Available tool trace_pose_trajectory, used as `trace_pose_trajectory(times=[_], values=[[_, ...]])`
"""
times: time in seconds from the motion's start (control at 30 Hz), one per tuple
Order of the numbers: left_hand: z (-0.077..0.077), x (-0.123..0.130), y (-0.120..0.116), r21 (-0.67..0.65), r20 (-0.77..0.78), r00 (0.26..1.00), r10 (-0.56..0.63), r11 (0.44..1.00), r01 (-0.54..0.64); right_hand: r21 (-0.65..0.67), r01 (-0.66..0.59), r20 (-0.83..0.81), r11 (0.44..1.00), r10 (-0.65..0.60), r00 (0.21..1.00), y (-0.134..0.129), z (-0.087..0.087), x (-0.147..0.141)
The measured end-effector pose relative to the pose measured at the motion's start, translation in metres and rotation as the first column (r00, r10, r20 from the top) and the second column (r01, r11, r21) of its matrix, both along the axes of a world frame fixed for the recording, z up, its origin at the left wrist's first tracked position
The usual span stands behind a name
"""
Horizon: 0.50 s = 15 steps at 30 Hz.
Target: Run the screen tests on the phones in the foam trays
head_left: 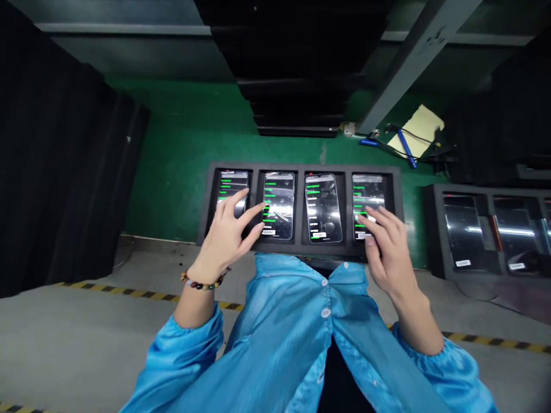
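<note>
A dark foam tray (301, 249) holds several smartphones in a row of slots, their lit screens showing lines of green and white text. My left hand (226, 232) has its fingers spread over the leftmost phone (233, 179), partly hiding it. Its index finger reaches the left edge of the second phone (279, 201). Tilted a little in its slot, the third phone (322, 209) lies between my hands. Over the rightmost phone (367, 189), my right hand (390, 249) has its fingers stretched out near the screen; exact contact is unclear. Neither hand grasps anything.
Another foam tray (434, 229) with dark-screened phones (465, 229) stands to the right. On the green tabletop (181, 143) lie a yellow paper (424, 129), a blue pen (407, 148) and black cables. Black curtains (64, 155) hang at the left and the back, beside a grey post (408, 63).
</note>
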<state>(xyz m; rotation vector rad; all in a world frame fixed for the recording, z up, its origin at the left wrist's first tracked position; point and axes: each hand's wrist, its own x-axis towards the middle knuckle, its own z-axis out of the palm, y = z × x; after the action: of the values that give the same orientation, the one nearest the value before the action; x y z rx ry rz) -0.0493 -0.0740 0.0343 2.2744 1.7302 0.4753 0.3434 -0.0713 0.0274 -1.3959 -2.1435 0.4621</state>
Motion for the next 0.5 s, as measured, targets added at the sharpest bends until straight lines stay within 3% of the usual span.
trace_pose_trajectory(times=[0.13,0.3,0.5], values=[[-0.003,0.011,0.019,-0.007,-0.029,0.999,-0.030,1.000,0.029,-0.013,-0.137,0.029,0.991,0.137,0.990,0.023,-0.006,-0.005],[-0.007,0.015,0.041,-0.016,-0.053,0.998,-0.032,0.999,0.031,0.020,-0.153,0.045,0.988,0.152,0.987,0.063,-0.008,0.000],[-0.009,0.014,0.051,-0.013,-0.049,0.998,-0.029,1.000,0.029,0.031,-0.138,0.044,0.990,0.137,0.990,0.075,-0.005,0.002]])
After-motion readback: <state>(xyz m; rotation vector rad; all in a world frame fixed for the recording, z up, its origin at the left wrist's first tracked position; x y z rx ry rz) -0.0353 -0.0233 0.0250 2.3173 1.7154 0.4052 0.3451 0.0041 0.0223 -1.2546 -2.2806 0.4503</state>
